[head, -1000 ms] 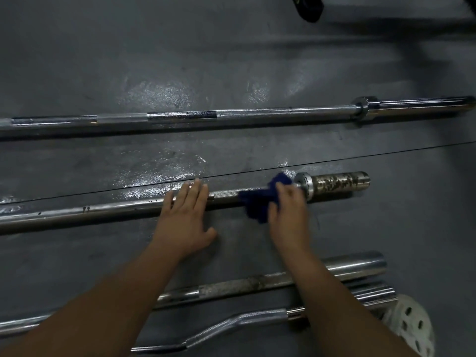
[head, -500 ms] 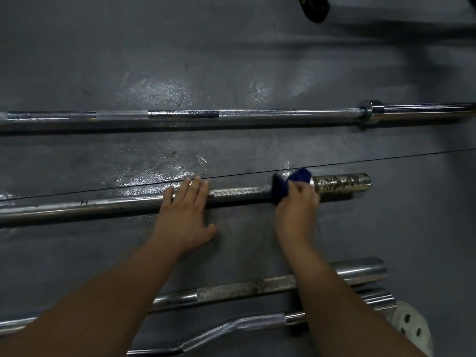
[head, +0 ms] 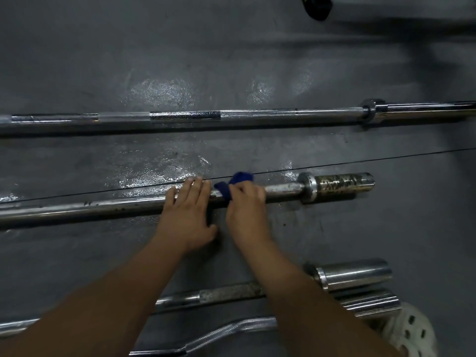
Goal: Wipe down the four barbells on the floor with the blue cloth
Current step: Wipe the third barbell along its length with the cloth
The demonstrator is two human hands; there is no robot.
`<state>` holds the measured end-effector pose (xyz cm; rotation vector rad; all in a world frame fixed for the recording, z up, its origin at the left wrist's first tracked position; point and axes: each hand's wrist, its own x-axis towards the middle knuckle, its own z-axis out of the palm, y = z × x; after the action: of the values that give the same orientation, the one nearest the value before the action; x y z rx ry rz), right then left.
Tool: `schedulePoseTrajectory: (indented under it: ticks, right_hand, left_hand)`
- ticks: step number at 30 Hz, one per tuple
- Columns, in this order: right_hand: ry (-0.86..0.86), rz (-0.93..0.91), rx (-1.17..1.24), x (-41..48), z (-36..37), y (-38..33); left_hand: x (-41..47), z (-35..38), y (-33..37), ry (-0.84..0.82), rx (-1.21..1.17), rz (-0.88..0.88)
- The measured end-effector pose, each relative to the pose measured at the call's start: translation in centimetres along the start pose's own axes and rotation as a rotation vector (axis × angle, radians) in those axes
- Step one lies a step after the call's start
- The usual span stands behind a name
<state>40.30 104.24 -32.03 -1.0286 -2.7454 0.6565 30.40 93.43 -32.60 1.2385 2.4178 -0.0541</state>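
Four chrome barbells lie across the dark floor. The far barbell (head: 257, 115) runs the full width. The second barbell (head: 103, 207) has a rusty sleeve (head: 342, 182) at its right end. My right hand (head: 247, 207) grips the blue cloth (head: 231, 185) around this bar's shaft, left of the collar. My left hand (head: 186, 212) rests flat on the same shaft, fingers straight, just left of the cloth. Nearer me lie a third straight barbell (head: 231, 292) and a curl bar (head: 231, 328), both partly hidden by my forearms.
A white perforated object (head: 412, 333) sits at the lower right beside the near bars' sleeves. A dark object (head: 318, 7) stands at the top edge. A thin seam (head: 360, 163) crosses the grey floor, with shiny wet-looking patches (head: 159, 94).
My right hand slid the blue cloth first right against the collar, then left along the second bar until it sits beside my left hand. The left hand stayed put.
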Motion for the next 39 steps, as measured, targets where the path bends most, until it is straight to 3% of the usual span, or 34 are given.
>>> schedulePoseTrajectory:
  ticks: [3,9,11,14,15,19,21,25,26,29,31,37,39]
  right_hand:
    - [-0.025,-0.136,-0.078,0.7,-1.0,2.0]
    - [0.154,0.231,-0.082,-2.6,-2.3,6.0]
    - [0.110,0.146,-0.079,-3.7,-1.2,3.5]
    - [-0.008,-0.183,-0.091,-4.0,-0.5,1.8]
    - [-0.003,-0.170,-0.097,-3.6,-0.9,2.5]
    - [0.150,0.276,-0.078,-4.6,-1.5,5.1]
    - [0.114,0.202,-0.057,-5.9,-0.4,2.6]
    - [0.023,-0.150,-0.043,-5.7,-0.4,1.6]
    - [0.043,-0.136,-0.078,-5.5,-1.0,3.1]
    - [0.194,0.230,-0.108,-5.9,-3.2,7.8]
    - [0.200,0.340,-0.114,-6.8,-3.2,7.8]
    - [-0.080,-0.155,-0.091,-7.5,-0.7,0.3]
    - [-0.021,-0.025,-0.072,-6.6,-1.7,2.6]
  left_hand:
    - [-0.5,-0.1,0.0,-0.007,0.015,0.015]
    - [-3.1,0.7,0.6,0.010,0.038,0.039]
    - [-4.1,1.3,0.9,0.011,0.042,0.041]
    - [-5.5,2.3,1.2,0.064,0.030,0.053]
    - [-6.0,2.5,1.2,0.073,0.029,0.057]
    - [-7.5,3.1,1.4,0.075,0.000,0.069]
    - [-8.2,3.2,1.8,0.079,-0.009,0.068]
    - [-9.0,3.3,2.1,0.075,-0.015,0.060]
    - [-9.1,3.2,2.1,0.088,-0.014,0.058]
    - [-8.8,2.8,2.1,0.147,-0.027,0.060]
    - [-8.5,2.6,2.1,0.177,-0.033,0.056]
    - [-8.1,2.5,2.1,0.168,-0.050,0.088]
    - [-8.1,2.8,1.7,0.124,-0.026,0.093]
